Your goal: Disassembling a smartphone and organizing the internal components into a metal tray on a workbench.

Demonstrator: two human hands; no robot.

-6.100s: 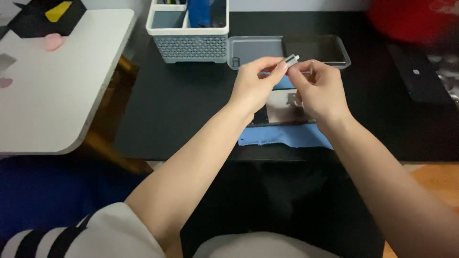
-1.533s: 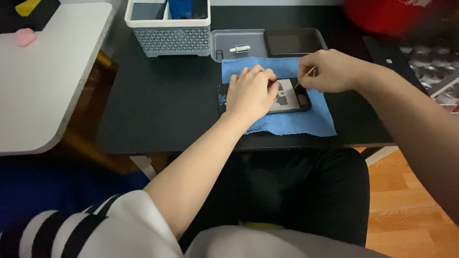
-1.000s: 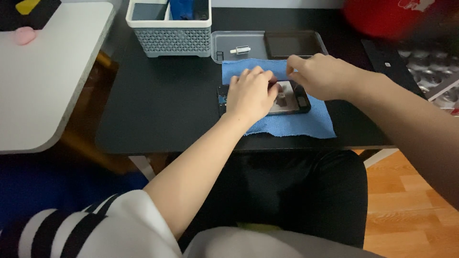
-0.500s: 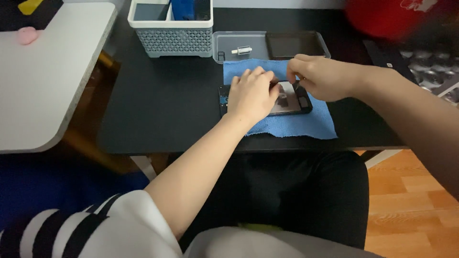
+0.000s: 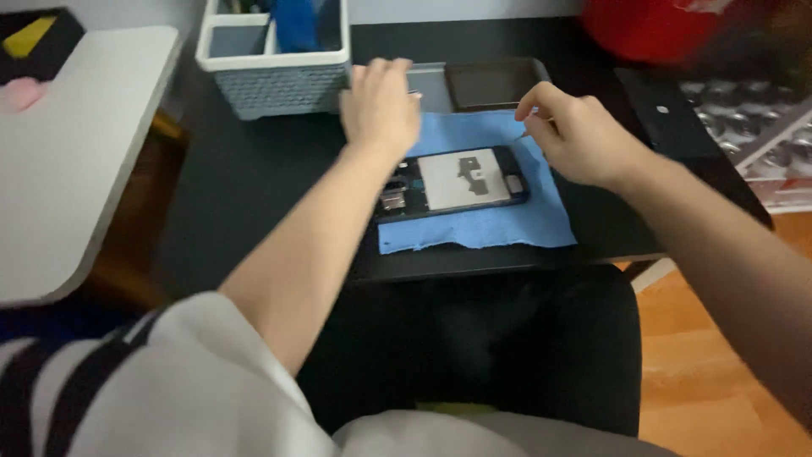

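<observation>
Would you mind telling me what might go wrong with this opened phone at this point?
The opened phone lies on a blue cloth near the desk's front edge; tugging the cloth might slide it off. The right hand pinches something thin above it; a slip might scratch exposed parts. The left hand reaches over the grey tray.

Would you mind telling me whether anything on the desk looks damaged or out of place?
The phone on the blue cloth lies opened, its back off and inner parts bare. It sits slightly askew. Nothing looks spilled.
</observation>
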